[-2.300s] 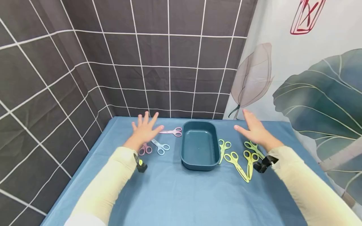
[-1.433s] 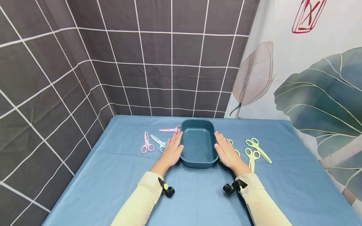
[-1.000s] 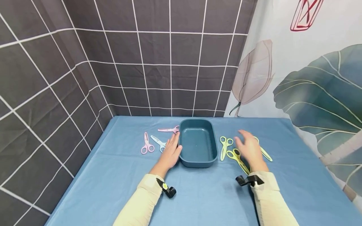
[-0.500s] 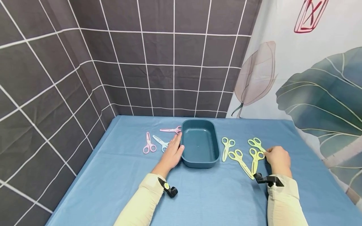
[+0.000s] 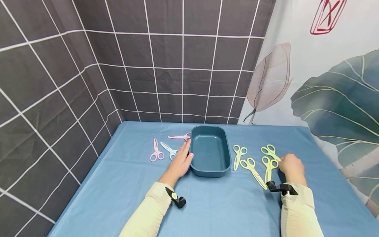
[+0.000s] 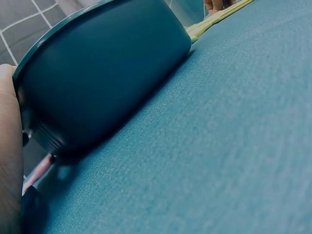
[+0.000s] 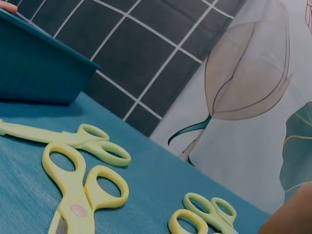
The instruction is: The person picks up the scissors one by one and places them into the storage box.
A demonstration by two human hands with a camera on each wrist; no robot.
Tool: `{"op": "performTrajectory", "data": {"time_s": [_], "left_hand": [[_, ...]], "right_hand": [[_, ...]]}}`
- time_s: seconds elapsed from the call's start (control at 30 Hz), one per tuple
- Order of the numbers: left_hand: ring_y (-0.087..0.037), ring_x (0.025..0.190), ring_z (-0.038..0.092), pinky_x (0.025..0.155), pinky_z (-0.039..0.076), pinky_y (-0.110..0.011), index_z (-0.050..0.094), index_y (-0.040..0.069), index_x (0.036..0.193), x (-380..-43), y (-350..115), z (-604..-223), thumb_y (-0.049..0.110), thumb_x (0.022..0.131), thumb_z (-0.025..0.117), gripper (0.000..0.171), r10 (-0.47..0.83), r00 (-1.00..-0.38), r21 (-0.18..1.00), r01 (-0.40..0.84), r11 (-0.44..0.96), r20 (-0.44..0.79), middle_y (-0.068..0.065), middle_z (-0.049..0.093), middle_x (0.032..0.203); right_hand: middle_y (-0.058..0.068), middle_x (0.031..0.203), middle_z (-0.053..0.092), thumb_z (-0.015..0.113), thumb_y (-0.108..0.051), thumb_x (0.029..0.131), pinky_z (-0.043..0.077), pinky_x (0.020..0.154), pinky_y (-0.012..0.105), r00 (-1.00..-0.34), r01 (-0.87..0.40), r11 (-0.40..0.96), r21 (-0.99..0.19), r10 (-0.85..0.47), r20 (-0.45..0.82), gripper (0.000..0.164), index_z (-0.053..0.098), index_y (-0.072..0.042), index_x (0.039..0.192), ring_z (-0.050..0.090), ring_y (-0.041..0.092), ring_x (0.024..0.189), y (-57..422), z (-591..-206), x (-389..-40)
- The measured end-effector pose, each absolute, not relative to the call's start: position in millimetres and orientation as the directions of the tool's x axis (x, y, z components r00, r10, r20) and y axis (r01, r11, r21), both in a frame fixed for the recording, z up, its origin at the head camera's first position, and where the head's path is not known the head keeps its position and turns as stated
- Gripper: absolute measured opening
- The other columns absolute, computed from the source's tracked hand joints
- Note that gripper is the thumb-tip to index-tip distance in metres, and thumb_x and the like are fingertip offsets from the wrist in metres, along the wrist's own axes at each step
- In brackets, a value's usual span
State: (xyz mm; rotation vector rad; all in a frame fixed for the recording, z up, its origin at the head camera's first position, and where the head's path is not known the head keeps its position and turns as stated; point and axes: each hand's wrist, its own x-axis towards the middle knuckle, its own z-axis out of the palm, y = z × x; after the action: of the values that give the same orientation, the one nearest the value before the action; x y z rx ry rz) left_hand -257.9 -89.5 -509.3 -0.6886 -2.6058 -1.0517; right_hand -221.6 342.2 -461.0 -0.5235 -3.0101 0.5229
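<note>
Head view — left hand (image 5: 179, 163) touches tub (image 5: 208, 173) — right hand (image 5: 292, 167) pinches green scissors (image 5: 272, 153)

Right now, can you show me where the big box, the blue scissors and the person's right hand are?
Big box (image 5: 210, 152): head view, on its bare inside bottom.
Blue scissors (image 5: 169, 149): head view, where blades meet handles.
Right hand (image 5: 292, 167): head view, on its back.

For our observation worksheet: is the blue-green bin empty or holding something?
Empty: in the head view, the bin shows only its bare floor; the scissors lie outside.
</note>
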Motion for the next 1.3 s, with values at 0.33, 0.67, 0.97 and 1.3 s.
{"op": "performTrajectory", "data": {"time_s": [0.33,0.67,0.97,1.3], "left_hand": [[-0.029,0.136,0.019,0.108,0.019,-0.048,0.017,0.014,0.148,-257.1,-89.1,-507.4,0.036,0.098,0.030,0.056,0.331,-0.853,0.592,0.519,0.617,0.403,-0.006,0.023,0.150],[-0.028,0.136,0.019,0.108,0.019,-0.045,0.017,0.016,0.148,-257.8,-89.4,-507.9,0.036,0.097,0.030,0.056,0.328,-0.860,0.590,0.507,0.629,0.390,-0.006,0.023,0.150],[-0.029,0.136,0.020,0.108,0.019,-0.045,0.018,0.016,0.148,-255.0,-91.7,-509.7,0.035,0.097,0.031,0.056,0.317,-0.864,0.592,0.500,0.632,0.391,-0.007,0.024,0.149],[-0.032,0.135,0.020,0.108,0.019,-0.046,0.020,0.013,0.147,-256.6,-88.0,-507.2,0.031,0.097,0.033,0.055,0.330,-0.844,0.572,0.531,0.625,0.423,-0.006,0.026,0.149]], "right_hand": [[0.017,0.066,0.048,0.047,-0.006,0.079,0.036,0.057,0.048,-0.930,0.315,0.877,-0.363,0.361,0.065,0.022,0.045,-0.007,0.057,0.045,0.036,0.064,339.6,-454.6,-220.0],[0.020,0.093,0.062,0.057,-0.019,0.088,0.040,0.066,0.046,-0.886,0.283,0.776,-0.563,0.436,0.156,0.024,0.062,0.001,0.099,0.054,0.037,0.082,312.1,-433.4,-226.2],[0.012,0.087,0.066,0.064,-0.025,0.085,0.042,0.063,0.031,-0.913,0.056,0.726,-0.685,0.316,0.260,0.023,0.066,-0.004,0.095,0.059,0.022,0.073,238.8,-400.4,-243.1],[0.014,0.082,0.067,0.066,-0.013,0.083,0.054,0.055,0.029,-0.973,-0.015,0.569,-0.822,0.181,0.143,0.017,0.064,0.001,0.091,0.064,0.017,0.060,179.4,-391.3,-268.7]]}}
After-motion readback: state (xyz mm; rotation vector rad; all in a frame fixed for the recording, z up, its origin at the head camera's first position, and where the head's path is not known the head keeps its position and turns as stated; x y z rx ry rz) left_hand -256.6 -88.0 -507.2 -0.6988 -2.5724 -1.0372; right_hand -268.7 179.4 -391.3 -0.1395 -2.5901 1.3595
